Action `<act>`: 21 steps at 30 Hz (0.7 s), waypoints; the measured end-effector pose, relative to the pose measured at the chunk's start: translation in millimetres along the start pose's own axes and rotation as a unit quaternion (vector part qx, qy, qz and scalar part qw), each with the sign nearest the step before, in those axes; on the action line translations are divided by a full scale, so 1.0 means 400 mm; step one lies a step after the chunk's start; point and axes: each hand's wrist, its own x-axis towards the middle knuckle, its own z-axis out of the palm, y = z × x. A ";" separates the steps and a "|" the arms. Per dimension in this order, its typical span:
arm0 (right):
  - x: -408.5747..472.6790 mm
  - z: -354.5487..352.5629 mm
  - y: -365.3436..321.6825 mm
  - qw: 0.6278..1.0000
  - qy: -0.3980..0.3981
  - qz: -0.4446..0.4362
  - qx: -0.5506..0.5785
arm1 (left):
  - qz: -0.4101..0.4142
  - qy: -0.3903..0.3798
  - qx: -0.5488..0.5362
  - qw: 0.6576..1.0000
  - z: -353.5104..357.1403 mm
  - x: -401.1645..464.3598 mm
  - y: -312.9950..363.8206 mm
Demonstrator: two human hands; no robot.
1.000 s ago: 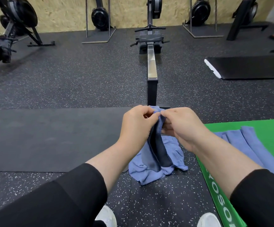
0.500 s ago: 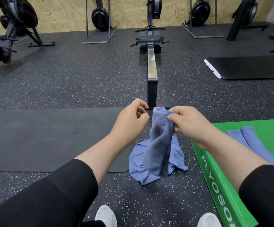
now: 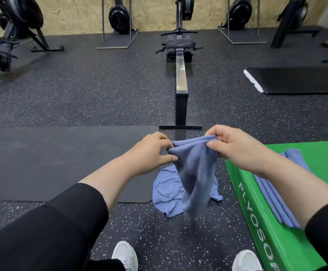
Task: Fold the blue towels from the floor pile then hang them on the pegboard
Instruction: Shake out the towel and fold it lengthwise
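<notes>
A blue towel (image 3: 195, 173) is being held up by its top edge, hanging doubled and narrowing toward its lower end. Beneath it, a crumpled blue towel (image 3: 168, 189) is lying on the speckled floor. Folded blue towels (image 3: 272, 196) are lying stacked on the green plyo box.

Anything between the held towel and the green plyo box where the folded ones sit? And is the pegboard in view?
Nothing visible blocks it. The held towel hangs between the left hand and right hand, just left of the green box; the gap is bare floor. Folded towels lie on top. No pegboard is in view.
</notes>
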 end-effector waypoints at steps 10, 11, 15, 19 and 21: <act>0.018 -0.022 0.045 0.983 0.070 0.020 -0.169 | -0.021 0.088 0.048 0.995 -0.055 -0.010 0.012; 0.020 -0.020 0.046 0.980 0.079 0.026 -0.182 | -0.021 0.097 0.043 0.994 -0.054 -0.009 0.015; 0.028 -0.019 0.041 0.972 0.108 0.028 -0.206 | -0.028 0.148 0.006 0.989 -0.062 -0.007 0.027; 0.033 -0.028 0.030 0.969 0.136 0.026 -0.206 | -0.031 0.176 -0.009 0.984 -0.078 -0.003 0.027; 0.034 -0.025 0.033 0.970 0.126 0.030 -0.205 | -0.036 0.165 -0.021 0.985 -0.074 -0.004 0.026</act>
